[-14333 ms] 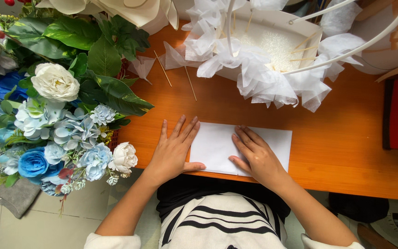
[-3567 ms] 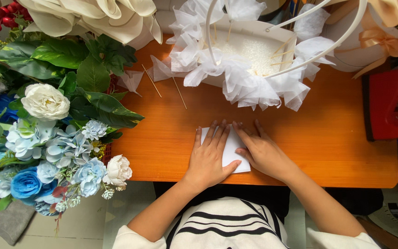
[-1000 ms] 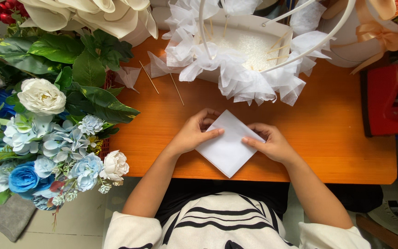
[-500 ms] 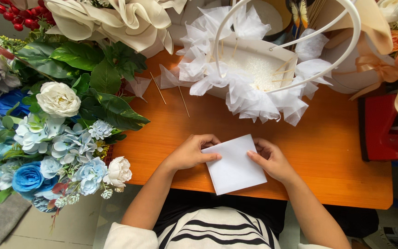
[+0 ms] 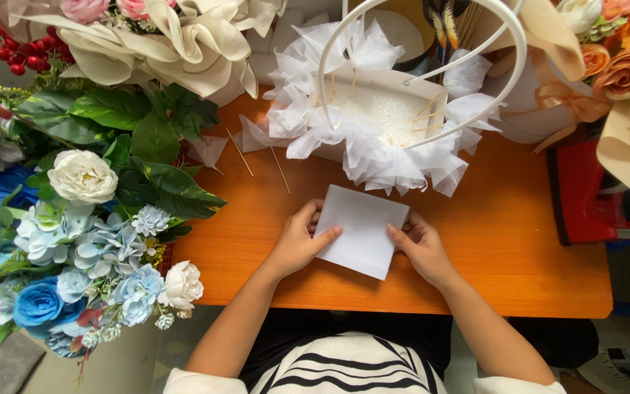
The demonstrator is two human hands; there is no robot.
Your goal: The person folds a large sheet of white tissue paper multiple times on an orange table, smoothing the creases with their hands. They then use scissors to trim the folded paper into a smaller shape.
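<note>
Left hand (image 5: 297, 244) and right hand (image 5: 421, 246) pinch opposite edges of the folded white tissue square (image 5: 362, 230), lifted just above the orange table (image 5: 504, 241) near the frilled basket (image 5: 380, 128). Corners want aligning first; press creases gently.

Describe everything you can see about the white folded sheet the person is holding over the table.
The white folded sheet looks like thin, plain paper or tissue, roughly square with crisp straight edges and no print. It sits turned slightly, one corner pointing toward the person, low over the orange table, just in front of the white frilled basket. The left hand pinches its left edge, thumb on top; the right hand grips its right edge.
</note>
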